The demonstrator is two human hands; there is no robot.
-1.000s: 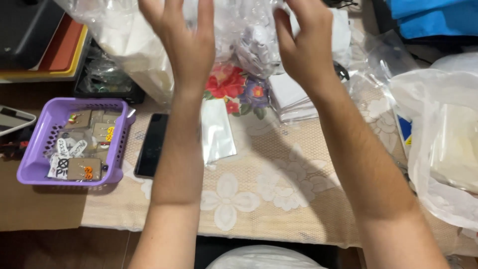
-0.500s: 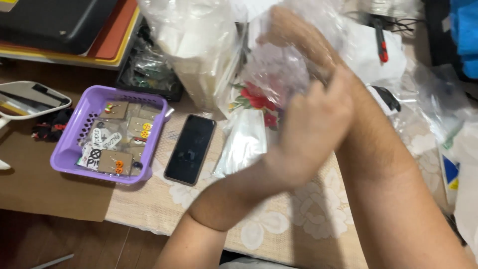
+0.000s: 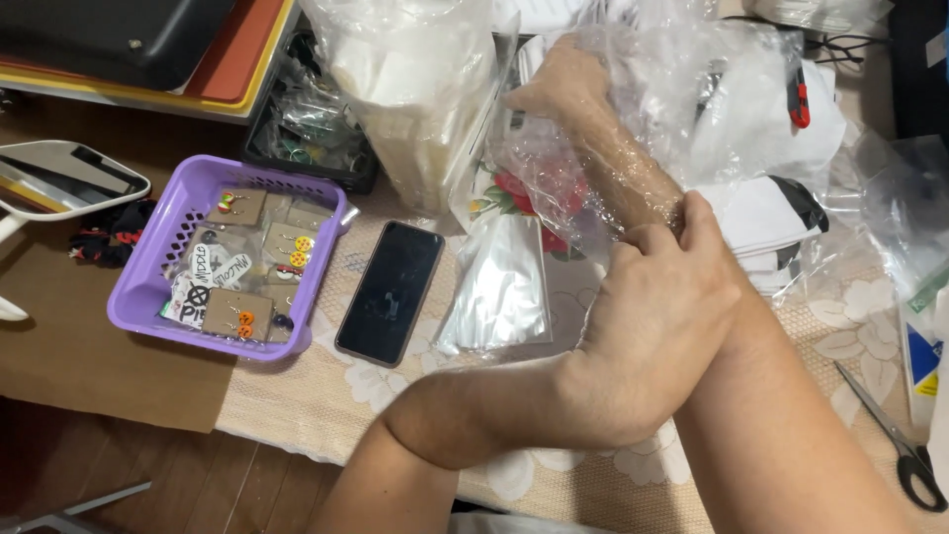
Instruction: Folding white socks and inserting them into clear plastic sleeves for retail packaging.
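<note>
- Clear plastic bag [image 3: 633,109] sheathes the right hand [image 3: 563,84] and forearm, far centre over the cluttered table [image 3: 326,396].
- Left hand [image 3: 652,316] pinches the bag's edge at the right wrist.
- Right hand, inside the bag, looks loosely curled.
- Black phone [image 3: 390,292] and purple basket [image 3: 148,297] lie to the left.

The scene is evenly and warmly lit from above, fairly bright, with soft short shadows under the forearms on the table [image 3: 326,396]. Glare whitens the clear plastic bag [image 3: 593,129] and the folded sleeve [image 3: 504,287]; the phone [image 3: 390,292] screen shows dull reflections. The left hand [image 3: 652,326] is slightly soft with blur. Straight lines bow mildly at the corners.
</note>
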